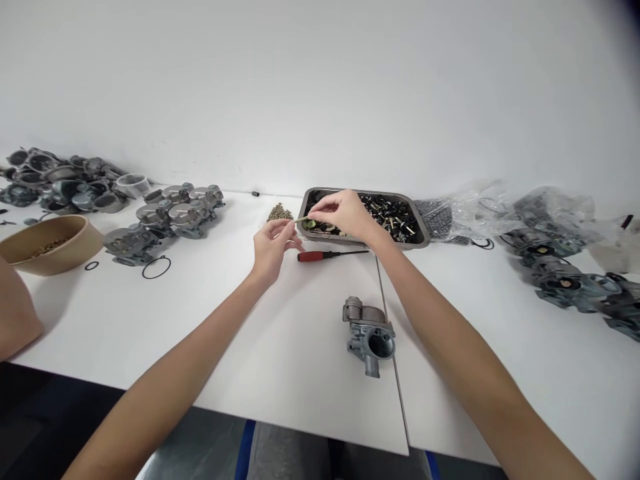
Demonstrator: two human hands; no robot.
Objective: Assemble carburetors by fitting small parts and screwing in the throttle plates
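My left hand (273, 248) pinches one end of a thin, yellowish, rod-like piece (299, 219). At the other end the fingertips of my right hand (344, 213) are closed on it, over the left side of a metal tray (423, 235). Its exact kind is too small to make out. Small dark and brass-coloured parts (393, 215) fill the tray. Just below lies a screwdriver (313, 256) with a red handle. Behind my left hand is a pile of small brass parts (280, 212). A single carburetor (370, 337) rests on the table nearer to me.
Several carburetors (183, 213) stand at left, near a tan bowl (83, 243) and a black O-ring (157, 267). More metal bodies (65, 180) are heaped at far left. Clear plastic bags (480, 207) and carburetors (567, 280) lie at right. Part of another person (17, 313) shows at the left edge.
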